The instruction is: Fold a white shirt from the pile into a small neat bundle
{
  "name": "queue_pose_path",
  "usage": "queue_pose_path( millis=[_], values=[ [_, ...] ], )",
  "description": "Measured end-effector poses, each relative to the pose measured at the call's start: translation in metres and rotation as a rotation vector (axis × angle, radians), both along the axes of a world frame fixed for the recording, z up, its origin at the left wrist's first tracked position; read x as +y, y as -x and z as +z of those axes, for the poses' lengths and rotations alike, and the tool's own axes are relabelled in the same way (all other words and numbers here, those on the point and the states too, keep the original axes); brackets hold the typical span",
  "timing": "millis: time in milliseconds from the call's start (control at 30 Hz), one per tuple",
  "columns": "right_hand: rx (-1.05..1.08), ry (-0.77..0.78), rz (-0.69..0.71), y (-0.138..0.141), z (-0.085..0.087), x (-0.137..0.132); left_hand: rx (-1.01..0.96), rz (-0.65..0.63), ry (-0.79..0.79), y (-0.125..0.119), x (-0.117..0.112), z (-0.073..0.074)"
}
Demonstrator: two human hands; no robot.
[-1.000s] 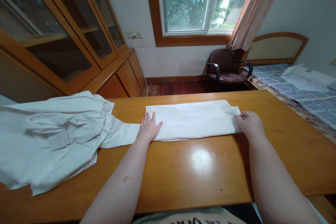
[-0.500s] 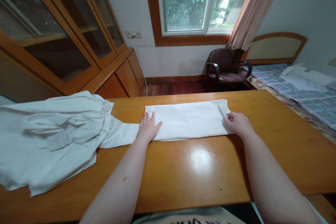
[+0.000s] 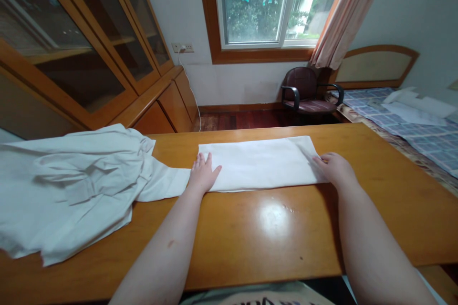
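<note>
A white cloth (image 3: 261, 164) lies folded into a long strip across the wooden table (image 3: 250, 238). Its left part spreads into a crumpled white heap (image 3: 71, 190). My left hand (image 3: 203, 174) lies flat on the strip's left end, fingers spread. My right hand (image 3: 334, 169) rests on the strip's right end, its fingers lying over the cloth edge and slightly curled. Both forearms reach in from the near table edge.
A wooden cabinet with glass doors (image 3: 82, 52) runs along the left wall. Beyond the table stand a dark armchair (image 3: 307, 93) under a window (image 3: 265, 2), and a bed with a checked cover (image 3: 411, 124) on the right.
My right hand slid left along the strip's right end, bunching the cloth, then moved back right and smoothed it flat. The left hand stayed put.
</note>
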State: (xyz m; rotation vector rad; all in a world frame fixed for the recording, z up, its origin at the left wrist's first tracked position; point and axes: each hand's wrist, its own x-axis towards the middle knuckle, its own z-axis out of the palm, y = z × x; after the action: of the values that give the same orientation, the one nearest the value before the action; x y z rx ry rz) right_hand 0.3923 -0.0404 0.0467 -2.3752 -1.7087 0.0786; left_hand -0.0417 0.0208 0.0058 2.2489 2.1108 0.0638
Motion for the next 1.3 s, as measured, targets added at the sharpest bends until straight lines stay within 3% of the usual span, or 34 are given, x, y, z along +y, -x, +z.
queue_pose_path(
  millis=[200,467,600,867,1067,1300],
  values=[
    [0.171,-0.041,-0.147,-0.012,0.012,-0.014,0.005,0.000,-0.006,0.000,0.000,-0.001],
    [0.427,0.007,-0.091,-0.019,0.016,-0.020,-0.008,0.001,0.008,0.001,0.001,-0.002],
    [0.381,0.095,-0.075,-0.015,0.017,-0.021,-0.010,0.001,0.006,0.002,0.001,-0.001],
    [0.438,-0.094,-0.089,-0.030,0.002,-0.014,-0.012,0.000,0.010,0.002,0.002,-0.002],
    [0.638,-0.155,-0.170,-0.028,-0.002,-0.015,-0.019,-0.002,0.017,0.002,0.002,-0.001],
    [0.393,0.103,-0.231,-0.027,0.014,-0.022,-0.010,-0.007,0.011,0.002,0.001,0.001]
  ],
)
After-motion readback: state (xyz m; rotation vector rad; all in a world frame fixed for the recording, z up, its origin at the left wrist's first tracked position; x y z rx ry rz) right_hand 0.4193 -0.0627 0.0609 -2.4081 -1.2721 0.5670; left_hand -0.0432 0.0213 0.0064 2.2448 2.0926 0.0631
